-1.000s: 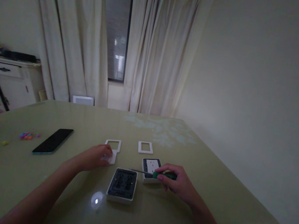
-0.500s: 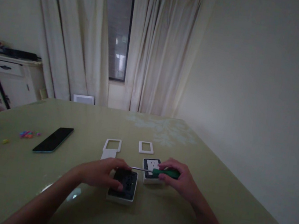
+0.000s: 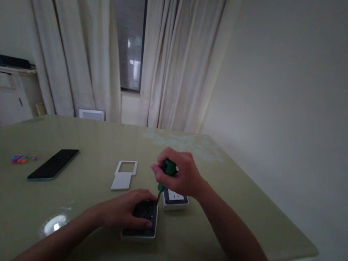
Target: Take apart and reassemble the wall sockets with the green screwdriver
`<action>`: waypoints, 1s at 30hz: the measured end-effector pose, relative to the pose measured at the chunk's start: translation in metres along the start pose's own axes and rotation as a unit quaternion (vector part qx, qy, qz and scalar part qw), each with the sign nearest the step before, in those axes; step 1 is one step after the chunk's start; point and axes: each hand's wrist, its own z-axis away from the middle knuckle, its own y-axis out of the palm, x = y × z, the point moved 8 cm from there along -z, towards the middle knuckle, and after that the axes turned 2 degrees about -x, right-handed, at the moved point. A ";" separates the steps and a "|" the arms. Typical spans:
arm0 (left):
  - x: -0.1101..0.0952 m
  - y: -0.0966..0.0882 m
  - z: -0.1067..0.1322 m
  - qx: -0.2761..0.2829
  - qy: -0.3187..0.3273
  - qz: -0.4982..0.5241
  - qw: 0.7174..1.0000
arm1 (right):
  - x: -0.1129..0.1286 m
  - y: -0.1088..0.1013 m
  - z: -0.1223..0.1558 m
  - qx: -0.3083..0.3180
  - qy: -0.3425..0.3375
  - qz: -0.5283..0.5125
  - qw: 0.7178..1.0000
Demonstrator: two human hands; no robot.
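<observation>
My right hand (image 3: 185,175) is wrapped round the green handle of a screwdriver (image 3: 169,167), which stands nearly upright. Its thin metal shaft comes down at the far right corner of a white wall switch box (image 3: 137,233) with a dark face; whether the tip sits in a screw I cannot make out. Across that box lies my left hand (image 3: 124,210), thumb on the dark face and fingers at the far edge, gripping it to the table. Just behind and to the right is a second box, a wall socket (image 3: 175,200) with a white slotted centre, partly behind my right hand.
A white frame (image 3: 127,166) and a white cover plate (image 3: 121,181) lie behind my left hand. Further left are a dark phone (image 3: 54,164) and small colourful pieces (image 3: 20,159). Light glares off the tabletop near my left forearm. A wall borders the table's right side.
The screwdriver has gone from lying level, tip toward my left hand, to nearly upright at the switch box's corner. My right hand rose and moved left, hiding the other white frame. The view shifted slightly.
</observation>
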 end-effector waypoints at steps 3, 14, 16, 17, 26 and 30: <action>0.005 0.001 -0.001 -0.006 0.004 0.004 1.000 | -0.005 0.020 0.003 0.035 0.012 -0.033 0.999; 0.009 0.003 -0.002 -0.005 0.004 0.005 1.000 | -0.020 0.027 0.012 0.031 0.049 -0.064 0.996; 0.010 0.003 -0.002 -0.005 0.005 0.005 1.000 | -0.021 0.026 0.013 0.025 0.051 -0.069 0.996; 0.010 0.004 -0.002 -0.003 0.004 0.005 1.000 | -0.021 0.026 0.014 0.022 0.051 -0.071 0.996; 0.004 0.002 -0.002 -0.003 -0.007 0.009 1.000 | -0.028 0.030 0.016 0.006 0.149 -0.027 0.988; 0.002 0.000 -0.002 -0.011 0.000 0.006 1.000 | -0.025 0.029 0.012 0.041 0.141 -0.021 0.989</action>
